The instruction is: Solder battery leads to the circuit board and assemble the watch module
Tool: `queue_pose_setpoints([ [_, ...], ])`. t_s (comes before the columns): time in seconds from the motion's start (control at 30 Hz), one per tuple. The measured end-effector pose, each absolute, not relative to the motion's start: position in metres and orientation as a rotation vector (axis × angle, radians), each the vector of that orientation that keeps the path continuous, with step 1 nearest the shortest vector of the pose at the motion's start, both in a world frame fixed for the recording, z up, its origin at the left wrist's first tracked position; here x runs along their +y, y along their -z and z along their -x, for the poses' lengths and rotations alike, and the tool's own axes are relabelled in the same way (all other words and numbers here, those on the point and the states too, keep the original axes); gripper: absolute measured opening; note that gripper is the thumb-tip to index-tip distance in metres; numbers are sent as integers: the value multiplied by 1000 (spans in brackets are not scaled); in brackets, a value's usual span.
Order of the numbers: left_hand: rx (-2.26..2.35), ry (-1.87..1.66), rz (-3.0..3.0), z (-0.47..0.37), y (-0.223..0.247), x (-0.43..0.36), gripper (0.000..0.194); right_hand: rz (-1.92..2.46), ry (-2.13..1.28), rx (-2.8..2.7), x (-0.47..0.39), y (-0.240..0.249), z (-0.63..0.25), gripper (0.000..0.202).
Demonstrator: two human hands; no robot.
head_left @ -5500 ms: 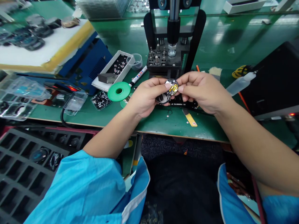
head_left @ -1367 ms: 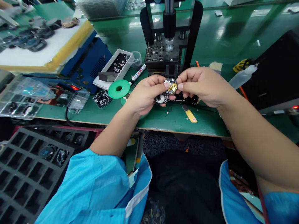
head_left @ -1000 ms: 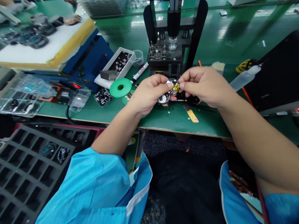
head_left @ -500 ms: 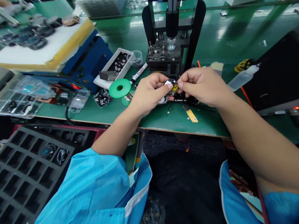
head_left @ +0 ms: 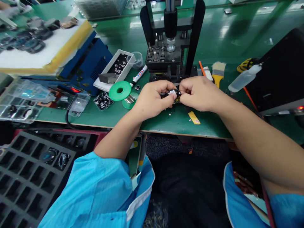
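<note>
Just in front of the press [head_left: 174,60], the left hand [head_left: 150,99] pinches a round electronic part [head_left: 177,91] while the right hand [head_left: 201,93] closes narrowly at its edge, its grip unclear, where steady support and light fingertip pressure should suit best

The press [head_left: 163,65] stands upright on the green bench [head_left: 106,117], with the marker [head_left: 139,76], the spool [head_left: 114,95], the clear cup [head_left: 136,60] and the white box [head_left: 128,70] of small parts to its left. The brush [head_left: 217,75] and the squeeze bottle [head_left: 244,79] lie to its right, the bottle beside the black case [head_left: 277,76]. At far left, watch cases [head_left: 35,34] rest on the white pad [head_left: 57,47] atop the blue unit [head_left: 84,65]; below the bench edge, the foam tray [head_left: 69,150] contains two items in adjacent compartments.
</note>
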State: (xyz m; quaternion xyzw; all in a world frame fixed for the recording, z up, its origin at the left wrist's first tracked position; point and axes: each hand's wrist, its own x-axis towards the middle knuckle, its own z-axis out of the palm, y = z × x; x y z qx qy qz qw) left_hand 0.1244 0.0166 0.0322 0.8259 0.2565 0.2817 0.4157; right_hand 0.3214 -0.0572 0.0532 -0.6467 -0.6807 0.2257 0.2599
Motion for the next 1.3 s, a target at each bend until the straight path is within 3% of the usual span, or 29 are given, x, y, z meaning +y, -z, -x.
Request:
queue_pose_setpoints([
  [0.27,638,-624,-1921,-119,-37,20,8,1548,-951,-1438,-59,-60,-332,20],
  [0.53,507,-680,-1617,-122,-27,25,44,1369,-1132,-1402,-59,-56,-341,21],
  [0.97,481,-754,-1589,-124,-21,26,43,1261,-1248,-1330,-61,-62,-331,12],
  [1.3,456,-715,-1586,-124,-23,25,46,1318,-1183,-1353,-60,-59,-333,23],
])
